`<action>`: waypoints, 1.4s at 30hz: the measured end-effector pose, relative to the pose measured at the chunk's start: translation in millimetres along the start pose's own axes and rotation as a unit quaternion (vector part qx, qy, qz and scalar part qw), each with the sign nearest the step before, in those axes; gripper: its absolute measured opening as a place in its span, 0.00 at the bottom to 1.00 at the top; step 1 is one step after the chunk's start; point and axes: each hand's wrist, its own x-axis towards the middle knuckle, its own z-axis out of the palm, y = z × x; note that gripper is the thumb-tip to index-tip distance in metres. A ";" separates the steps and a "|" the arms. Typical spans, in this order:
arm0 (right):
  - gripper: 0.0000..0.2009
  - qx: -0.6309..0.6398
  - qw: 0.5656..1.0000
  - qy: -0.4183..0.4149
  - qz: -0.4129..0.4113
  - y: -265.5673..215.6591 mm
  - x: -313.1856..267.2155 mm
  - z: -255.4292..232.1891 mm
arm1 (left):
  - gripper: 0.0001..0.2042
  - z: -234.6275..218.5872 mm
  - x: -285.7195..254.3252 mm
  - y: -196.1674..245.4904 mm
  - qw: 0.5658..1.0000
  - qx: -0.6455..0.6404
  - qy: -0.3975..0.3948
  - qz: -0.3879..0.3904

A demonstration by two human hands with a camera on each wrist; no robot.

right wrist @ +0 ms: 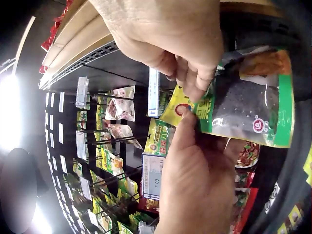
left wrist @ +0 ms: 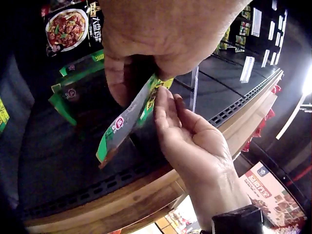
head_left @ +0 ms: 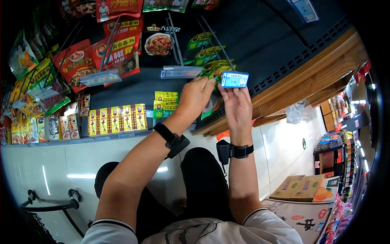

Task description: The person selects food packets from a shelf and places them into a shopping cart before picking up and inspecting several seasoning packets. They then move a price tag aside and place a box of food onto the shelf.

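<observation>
A seasoning packet [right wrist: 234, 105] with a clear middle, green edge and yellow top is between my two hands. My left hand [head_left: 196, 99] grips it near its top, the thumb lying over the packet in the right wrist view. Seen from the left wrist, the packet [left wrist: 127, 119] hangs edge-on below that hand. My right hand [head_left: 237, 107] has its curled fingertips at the yellow top, pinching it beside the left thumb. Just above the right fingers in the head view is a blue-edged price tag [head_left: 235, 79] at the end of a metal hook.
More green packets [head_left: 203, 42] hang on the hook behind. Red packets [head_left: 122, 44] hang farther left. Yellow boxes [head_left: 118, 119] stand in a row on the lower shelf. A wooden shelf edge [head_left: 300, 81] runs along the right. Cartons [head_left: 298, 188] stand behind at the lower right.
</observation>
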 end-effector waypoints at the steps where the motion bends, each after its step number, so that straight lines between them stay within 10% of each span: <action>1: 0.18 0.000 1.000 0.001 -0.001 1.5 1.3 -1.2 | 0.17 0.2 -0.5 -0.3 1.000 -0.003 0.000 0.001; 33: 0.24 -0.029 0.999 -0.021 -0.016 13.4 5.3 5.7 | 0.18 -6.5 1.4 -4.8 0.999 -0.006 -0.024 -0.047; 42: 0.23 -0.372 0.926 0.020 -0.065 22.1 2.2 6.3 | 0.18 -12.1 3.0 -6.9 0.997 -0.014 -0.039 -0.072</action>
